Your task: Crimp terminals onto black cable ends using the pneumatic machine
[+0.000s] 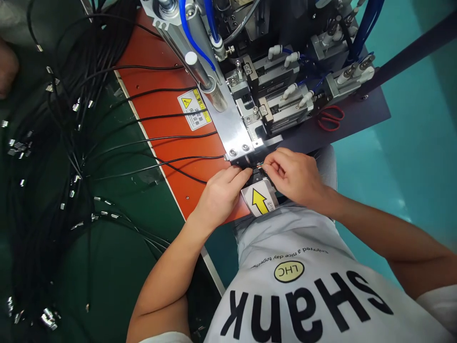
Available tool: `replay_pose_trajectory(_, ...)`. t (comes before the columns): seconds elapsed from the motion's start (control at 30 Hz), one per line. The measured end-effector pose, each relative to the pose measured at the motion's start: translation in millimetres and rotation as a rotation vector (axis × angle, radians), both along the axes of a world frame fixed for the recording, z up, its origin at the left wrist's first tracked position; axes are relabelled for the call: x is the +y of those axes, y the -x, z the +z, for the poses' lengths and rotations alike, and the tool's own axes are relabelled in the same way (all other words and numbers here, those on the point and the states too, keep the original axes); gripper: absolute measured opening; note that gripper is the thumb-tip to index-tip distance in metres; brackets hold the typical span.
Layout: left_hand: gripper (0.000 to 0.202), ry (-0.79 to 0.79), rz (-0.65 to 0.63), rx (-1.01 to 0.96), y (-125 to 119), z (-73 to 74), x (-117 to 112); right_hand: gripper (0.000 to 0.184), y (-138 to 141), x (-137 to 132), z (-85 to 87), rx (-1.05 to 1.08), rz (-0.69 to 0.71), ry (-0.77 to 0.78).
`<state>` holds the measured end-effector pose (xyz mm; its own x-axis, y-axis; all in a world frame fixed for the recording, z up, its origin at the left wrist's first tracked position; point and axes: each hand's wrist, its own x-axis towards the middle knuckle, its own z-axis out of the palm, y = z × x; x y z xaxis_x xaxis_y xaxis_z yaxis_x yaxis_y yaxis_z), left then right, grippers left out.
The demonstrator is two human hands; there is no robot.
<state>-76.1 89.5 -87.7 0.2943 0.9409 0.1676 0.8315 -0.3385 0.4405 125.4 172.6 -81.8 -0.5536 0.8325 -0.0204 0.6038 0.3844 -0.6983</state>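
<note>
My left hand (223,193) is closed at the front of the metal machine (228,128), thumb and index fingertips together at a small black fixture (255,178). A black cable (189,175) runs in under this hand. From the right, my right hand (296,176) pinches thin wires (259,166), reddish in part, between thumb and forefinger. The two hands' fingertips are a short gap apart, and the wire ends are partly hidden by the fingers. Just below them is a plate with a yellow arrow label (260,202).
Several black cables cross the orange board (167,124) into the machine. A large bundle of cables (43,190) with shiny metal ends lies on the green surface at left. Red-handled scissors (331,118) lie at the machine's right. Pneumatic cylinders (285,112) and blue tubes (196,38) stand behind.
</note>
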Motion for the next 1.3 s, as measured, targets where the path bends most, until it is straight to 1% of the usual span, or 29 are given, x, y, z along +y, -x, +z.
replay_pose_trajectory(0.1, 0.028, -0.001, -0.003, -0.009, 0.0, -0.5, 0.2, 0.012, -4.8, 8.3, -20.0, 0.151, -0.024, 0.341)
replay_pose_trajectory(0.13, 0.028, -0.002, 0.001, -0.022, -0.1, -0.7, 0.2, 0.014, -6.3, 8.8, -25.5, 0.189, -0.03, 0.418)
replay_pose_trajectory(0.17, 0.026, 0.001, 0.012, -0.039, -0.4, -1.0, 0.2, 0.016, -7.6, 8.1, -29.0, 0.213, -0.047, 0.45)
replay_pose_trajectory(0.2, 0.025, 0.006, 0.029, -0.058, -0.8, -1.2, 0.1, 0.016, -8.8, 6.0, -30.2, 0.226, -0.067, 0.44)
replay_pose_trajectory(0.27, 0.02, 0.024, 0.071, -0.08, -2.0, -1.4, -0.5, 0.017, -10.7, -1.0, -27.1, 0.228, -0.091, 0.326)
replay_pose_trajectory(0.33, 0.016, 0.039, 0.106, -0.077, -3.8, -1.0, -1.9, 0.025, -12.3, -9.1, -21.4, 0.218, -0.059, 0.177)
replay_pose_trajectory(0.4, 0.016, 0.032, 0.134, -0.067, -5.5, -0.2, -4.4, 0.029, -13.8, -14.4, -19.1, 0.21, -0.031, 0.115)
replay_pose_trajectory(0.43, 0.017, 0.008, 0.157, -0.053, -6.2, 0.1, -6.2, 0.028, -14.1, -15.2, -20.0, 0.22, -0.045, 0.136)
replay_pose_trajectory(0.47, 0.017, -0.026, 0.188, -0.029, -6.8, 0.2, -8.1, 0.027, -14.1, -14.6, -22.0, 0.242, -0.078, 0.196)
replay_pose_trajectory(0.53, 0.019, -0.099, 0.236, 0.014, -7.5, -1.0, -12.2, 0.024, -11.9, -10.0, -27.8, 0.318, -0.154, 0.392)
replay_pose_trajectory(0.6, 0.022, -0.126, 0.241, 0.01, -8.0, -4.0, -16.2, 0.024, -6.9, -3.8, -32.7, 0.39, -0.185, 0.594)
replay_pose_trajectory(0.63, 0.023, -0.121, 0.232, -0.007, -8.2, -5.8, -18.1, 0.025, -3.7, -1.1, -34.0, 0.415, -0.188, 0.672)
replay_pose_trajectory(0.7, 0.024, -0.125, 0.224, -0.012, -9.0, -9.4, -21.9, 0.028, 2.2, 2.5, -34.6, 0.446, -0.198, 0.772)
replay_pose_trajectory(0.77, 0.026, -0.15, 0.25, 0.047, -10.6, -11.8, -26.5, 0.027, 5.8, 3.6, -33.6, 0.481, -0.233, 0.805)
replay_pose_trajectory(0.87, 0.035, -0.151, 0.278, 0.105, -14.7, -12.4, -35.2, 0.027, 6.1, 3.9, -32.0, 0.508, -0.272, 0.801)
replay_pose_trajectory(1.03, 0.052, -0.068, 0.272, 0.056, -18.2, -10.4, -49.7, 0.027, 4.8, 6.7, -32.0, 0.498, -0.221, 0.942)
replay_pose_trajectory(1.17, 0.058, -0.032, 0.257, 0.059, -10.5, -10.9, -54.3, 0.025, 7.4, 7.7, -30.0, 0.535, -0.225, 0.92)
replay_pose_trajectory(1.3, 0.06, -0.015, 0.233, 0.051, -1.4, -9.4, -52.9, 0.025, 8.3, 8.3, -27.6, 0.529, -0.221, 0.941)
